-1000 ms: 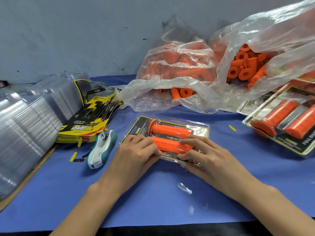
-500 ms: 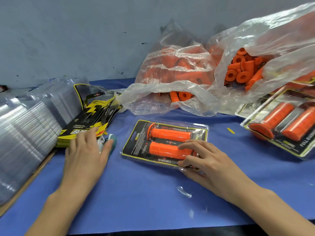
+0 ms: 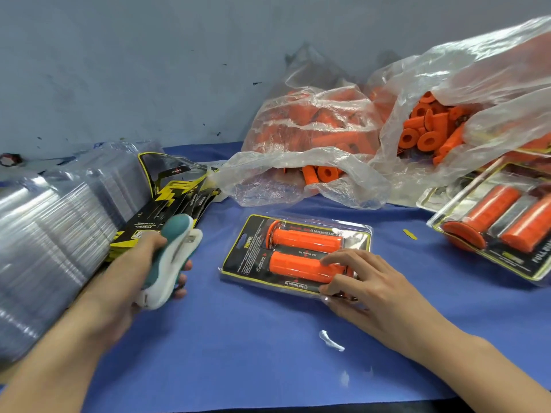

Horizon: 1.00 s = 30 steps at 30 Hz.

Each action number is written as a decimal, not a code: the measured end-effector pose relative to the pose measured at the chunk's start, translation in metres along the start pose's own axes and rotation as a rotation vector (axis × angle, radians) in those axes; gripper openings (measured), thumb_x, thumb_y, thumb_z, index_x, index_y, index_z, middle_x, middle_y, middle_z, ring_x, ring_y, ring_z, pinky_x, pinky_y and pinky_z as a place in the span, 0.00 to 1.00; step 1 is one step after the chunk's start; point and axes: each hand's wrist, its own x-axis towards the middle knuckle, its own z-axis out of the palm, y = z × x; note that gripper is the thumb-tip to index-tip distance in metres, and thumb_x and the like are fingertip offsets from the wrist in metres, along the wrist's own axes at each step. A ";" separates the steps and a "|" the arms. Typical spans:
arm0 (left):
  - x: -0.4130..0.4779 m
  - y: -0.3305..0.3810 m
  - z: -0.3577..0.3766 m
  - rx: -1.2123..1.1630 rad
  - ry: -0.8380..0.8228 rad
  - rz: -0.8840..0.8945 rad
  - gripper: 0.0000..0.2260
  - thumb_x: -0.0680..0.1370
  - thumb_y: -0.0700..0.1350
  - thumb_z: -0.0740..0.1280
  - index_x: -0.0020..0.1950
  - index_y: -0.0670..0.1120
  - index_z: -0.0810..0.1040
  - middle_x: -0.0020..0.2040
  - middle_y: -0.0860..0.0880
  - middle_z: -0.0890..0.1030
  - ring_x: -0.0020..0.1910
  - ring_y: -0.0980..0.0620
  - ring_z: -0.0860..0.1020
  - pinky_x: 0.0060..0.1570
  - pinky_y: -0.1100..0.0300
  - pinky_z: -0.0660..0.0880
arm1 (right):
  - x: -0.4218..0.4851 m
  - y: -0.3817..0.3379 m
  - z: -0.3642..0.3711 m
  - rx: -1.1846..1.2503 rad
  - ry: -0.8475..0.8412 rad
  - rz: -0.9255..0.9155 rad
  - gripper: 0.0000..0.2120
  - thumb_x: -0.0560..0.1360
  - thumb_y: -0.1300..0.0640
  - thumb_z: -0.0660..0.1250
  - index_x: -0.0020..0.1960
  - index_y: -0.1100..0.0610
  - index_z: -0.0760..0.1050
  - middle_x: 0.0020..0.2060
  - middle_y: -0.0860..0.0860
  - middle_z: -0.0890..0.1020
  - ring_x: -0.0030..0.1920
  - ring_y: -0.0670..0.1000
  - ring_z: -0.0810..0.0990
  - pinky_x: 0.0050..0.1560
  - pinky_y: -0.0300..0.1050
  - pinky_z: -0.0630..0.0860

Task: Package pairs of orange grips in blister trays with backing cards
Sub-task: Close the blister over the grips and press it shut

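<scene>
Two hands are working at the blue counter (image 3: 268,353), one on a stapler and one on a filled pack.

Left hand (image 3: 125,281) is curling its grip round a white and teal stapler (image 3: 170,263), holding it just above the counter beside the stack of cards (image 3: 167,204). Right hand (image 3: 369,290) is resting its fingers on the blister pack (image 3: 238,263), thumb at the near edge, pinning it flat; two orange grips (image 3: 301,251) are lying side by side inside. Bags of loose grips (image 3: 432,138) are sitting behind.
</scene>
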 end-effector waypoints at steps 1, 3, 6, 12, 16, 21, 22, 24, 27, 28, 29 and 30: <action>-0.006 0.004 -0.003 -0.127 -0.133 -0.024 0.21 0.72 0.55 0.61 0.53 0.40 0.83 0.41 0.40 0.81 0.31 0.47 0.78 0.34 0.51 0.79 | 0.000 0.000 0.000 0.004 -0.004 0.007 0.09 0.81 0.45 0.60 0.48 0.47 0.74 0.61 0.46 0.74 0.60 0.49 0.73 0.58 0.42 0.71; -0.018 0.008 -0.003 -0.167 -0.376 -0.115 0.22 0.75 0.58 0.63 0.57 0.42 0.82 0.42 0.39 0.79 0.30 0.44 0.77 0.33 0.49 0.79 | 0.000 0.000 -0.001 0.015 -0.015 0.017 0.07 0.81 0.45 0.61 0.48 0.47 0.74 0.62 0.46 0.74 0.60 0.49 0.73 0.58 0.43 0.71; -0.034 0.005 0.010 0.008 -0.641 -0.253 0.26 0.76 0.63 0.60 0.57 0.42 0.82 0.42 0.38 0.79 0.32 0.42 0.78 0.31 0.49 0.80 | 0.000 0.000 0.000 0.020 -0.034 0.023 0.07 0.82 0.45 0.60 0.49 0.47 0.73 0.62 0.46 0.74 0.61 0.50 0.72 0.59 0.44 0.71; -0.056 -0.005 0.051 0.223 -0.743 -0.267 0.26 0.73 0.70 0.65 0.45 0.47 0.83 0.40 0.41 0.82 0.31 0.42 0.82 0.31 0.55 0.80 | 0.001 0.000 -0.001 0.016 -0.049 0.043 0.09 0.82 0.45 0.59 0.49 0.48 0.74 0.62 0.47 0.73 0.61 0.50 0.72 0.59 0.45 0.71; -0.056 -0.014 0.074 0.142 -0.642 -0.260 0.28 0.69 0.69 0.65 0.45 0.45 0.82 0.39 0.38 0.82 0.31 0.40 0.82 0.32 0.56 0.79 | 0.001 -0.001 -0.001 0.003 -0.051 0.041 0.10 0.82 0.45 0.59 0.49 0.48 0.74 0.62 0.47 0.74 0.61 0.51 0.72 0.60 0.43 0.69; -0.051 -0.019 0.094 0.029 -0.577 -0.269 0.29 0.68 0.67 0.69 0.49 0.41 0.82 0.40 0.38 0.82 0.35 0.39 0.81 0.38 0.51 0.81 | 0.000 -0.001 -0.002 0.003 -0.047 0.031 0.07 0.81 0.46 0.61 0.49 0.48 0.73 0.62 0.48 0.74 0.61 0.52 0.72 0.59 0.46 0.71; -0.051 -0.019 0.097 0.010 -0.570 -0.275 0.28 0.68 0.66 0.69 0.48 0.40 0.83 0.40 0.38 0.82 0.34 0.40 0.81 0.36 0.52 0.80 | 0.000 -0.001 -0.002 0.004 -0.047 0.031 0.07 0.81 0.46 0.61 0.49 0.48 0.73 0.62 0.48 0.74 0.61 0.52 0.73 0.59 0.47 0.72; -0.052 -0.018 0.101 -0.030 -0.560 -0.279 0.26 0.68 0.64 0.70 0.47 0.41 0.84 0.42 0.38 0.83 0.33 0.43 0.81 0.32 0.56 0.78 | 0.001 -0.002 -0.003 0.004 -0.051 0.034 0.08 0.82 0.46 0.60 0.49 0.48 0.73 0.62 0.49 0.74 0.61 0.52 0.73 0.58 0.47 0.71; -0.056 -0.019 0.112 -0.103 -0.548 -0.293 0.27 0.68 0.62 0.71 0.54 0.40 0.83 0.47 0.38 0.84 0.33 0.47 0.79 0.28 0.58 0.75 | 0.001 -0.002 -0.003 -0.006 -0.062 0.023 0.08 0.82 0.45 0.60 0.49 0.48 0.74 0.62 0.49 0.74 0.61 0.52 0.72 0.57 0.46 0.71; -0.057 -0.019 0.116 -0.122 -0.541 -0.298 0.27 0.69 0.61 0.70 0.56 0.39 0.82 0.46 0.38 0.84 0.32 0.48 0.78 0.27 0.58 0.75 | 0.001 -0.002 -0.003 -0.004 -0.064 0.019 0.09 0.82 0.46 0.60 0.49 0.48 0.74 0.62 0.49 0.74 0.61 0.51 0.72 0.58 0.46 0.71; -0.059 -0.019 0.119 -0.140 -0.534 -0.300 0.27 0.71 0.60 0.69 0.56 0.38 0.81 0.45 0.38 0.84 0.32 0.48 0.78 0.27 0.58 0.75 | 0.001 -0.003 -0.003 0.004 -0.066 0.021 0.09 0.82 0.46 0.60 0.49 0.48 0.74 0.62 0.49 0.74 0.61 0.51 0.72 0.58 0.46 0.71; -0.060 -0.019 0.122 -0.154 -0.528 -0.300 0.26 0.73 0.59 0.68 0.56 0.37 0.81 0.44 0.39 0.83 0.32 0.47 0.78 0.27 0.58 0.75 | 0.001 -0.003 -0.003 0.015 -0.069 0.025 0.09 0.82 0.45 0.60 0.49 0.49 0.75 0.62 0.49 0.74 0.61 0.51 0.72 0.59 0.46 0.71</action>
